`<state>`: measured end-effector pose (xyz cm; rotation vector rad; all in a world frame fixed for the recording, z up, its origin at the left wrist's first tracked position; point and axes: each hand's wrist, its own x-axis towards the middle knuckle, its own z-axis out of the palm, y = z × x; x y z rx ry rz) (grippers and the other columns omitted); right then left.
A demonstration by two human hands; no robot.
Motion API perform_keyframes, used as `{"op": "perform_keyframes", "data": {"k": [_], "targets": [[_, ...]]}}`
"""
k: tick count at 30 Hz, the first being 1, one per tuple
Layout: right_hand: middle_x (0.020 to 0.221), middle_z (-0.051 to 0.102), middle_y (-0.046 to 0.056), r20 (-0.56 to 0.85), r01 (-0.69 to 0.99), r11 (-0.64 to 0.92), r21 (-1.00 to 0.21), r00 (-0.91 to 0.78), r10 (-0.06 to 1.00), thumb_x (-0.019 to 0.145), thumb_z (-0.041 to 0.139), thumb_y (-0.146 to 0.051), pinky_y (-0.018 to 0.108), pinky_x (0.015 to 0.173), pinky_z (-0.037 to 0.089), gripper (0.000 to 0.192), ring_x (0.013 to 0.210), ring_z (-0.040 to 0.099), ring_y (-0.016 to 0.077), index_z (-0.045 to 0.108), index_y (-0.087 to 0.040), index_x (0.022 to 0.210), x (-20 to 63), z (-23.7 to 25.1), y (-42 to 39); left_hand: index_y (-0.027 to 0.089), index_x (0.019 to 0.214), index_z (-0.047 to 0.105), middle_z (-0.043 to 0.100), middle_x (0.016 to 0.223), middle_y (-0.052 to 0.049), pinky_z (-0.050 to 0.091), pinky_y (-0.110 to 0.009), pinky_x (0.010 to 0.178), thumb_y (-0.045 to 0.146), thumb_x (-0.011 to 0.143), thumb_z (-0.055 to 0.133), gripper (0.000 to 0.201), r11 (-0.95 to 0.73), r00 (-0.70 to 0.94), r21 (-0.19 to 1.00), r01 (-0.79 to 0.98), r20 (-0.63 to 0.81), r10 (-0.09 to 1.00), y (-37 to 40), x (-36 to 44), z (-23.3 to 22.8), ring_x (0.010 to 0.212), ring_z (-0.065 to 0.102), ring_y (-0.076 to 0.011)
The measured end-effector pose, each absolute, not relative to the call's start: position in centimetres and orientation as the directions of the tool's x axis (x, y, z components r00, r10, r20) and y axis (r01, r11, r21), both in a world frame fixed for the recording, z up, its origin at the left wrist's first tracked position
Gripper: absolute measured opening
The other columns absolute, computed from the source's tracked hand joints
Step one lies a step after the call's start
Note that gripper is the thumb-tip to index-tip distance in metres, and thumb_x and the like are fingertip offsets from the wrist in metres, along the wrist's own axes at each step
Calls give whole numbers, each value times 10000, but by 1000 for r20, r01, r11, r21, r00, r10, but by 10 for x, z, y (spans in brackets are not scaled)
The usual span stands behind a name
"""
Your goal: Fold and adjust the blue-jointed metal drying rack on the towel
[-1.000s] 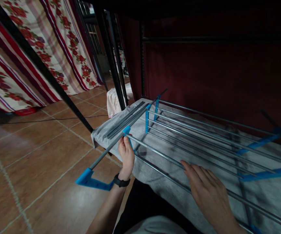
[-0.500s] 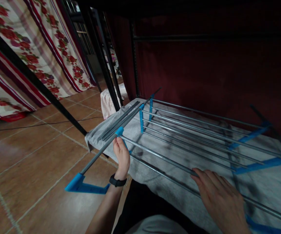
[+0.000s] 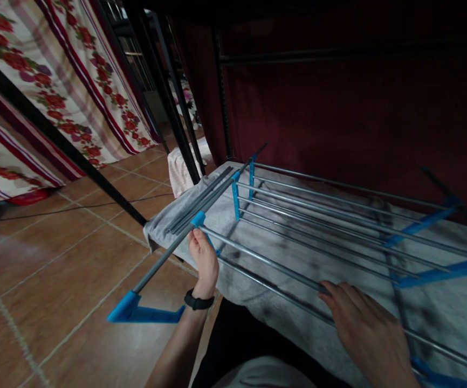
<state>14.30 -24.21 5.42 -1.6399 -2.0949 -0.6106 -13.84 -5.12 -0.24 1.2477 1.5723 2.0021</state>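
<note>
A frame of grey metal tubes joined by blue plastic brackets, like a rack, lies across a grey cloth (image 3: 282,199). My left hand (image 3: 205,261), with a dark band on its wrist, is closed at the near blue bracket (image 3: 198,218), where a crosswise tube meets the side rod (image 3: 163,261). My right hand (image 3: 366,326) wraps over the near metal tube (image 3: 263,263) farther right; its fingertips are partly hidden beneath. At the side rod's lower left end, an angled blue foot (image 3: 130,310) hangs over the floor. Other blue brackets (image 3: 235,199) hold the farther tubes.
Several loose grey rods (image 3: 197,205) lie on the cloth at the left. Black metal posts (image 3: 67,143) frame the bed-like surface, with a dark red curtain (image 3: 338,108) behind. A floral curtain (image 3: 83,81) hangs over the tiled floor (image 3: 75,275), crossed by a thin cable.
Both hands keep their places on the frame. The view has shifted very slightly, and the far right end of the frame sits a little farther right in the picture.
</note>
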Motion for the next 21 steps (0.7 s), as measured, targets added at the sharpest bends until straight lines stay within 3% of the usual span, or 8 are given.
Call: {"op": "perform_keyframes", "data": {"k": [8,14,21], "targets": [[872,703,40,553,967,241,84,-246,796,1051,417,-277,307,706,412,262,722,636,153,658,-177,1053,144,70,-243,176,993,612,634,938,-68,467,-372,942,562,980,370,456,-341,-569,886,315,464,679,-51,-140,-1,911,591,-205],[901,712,42,559,966,254,44,-234,795,1043,444,-288,309,709,413,218,725,642,160,635,-184,1061,143,69,-242,194,827,518,448,722,14,436,-315,713,505,995,344,394,-275,-588,874,401,476,655,-51,-139,1,666,433,-147],[947,727,58,555,972,236,-5,-194,809,1043,442,-310,312,708,415,238,766,662,174,647,-190,1060,141,70,-242,184,875,552,514,764,-3,450,-325,754,485,1000,343,387,-301,-584,855,423,511,630,-52,-134,6,709,473,-155]]}}
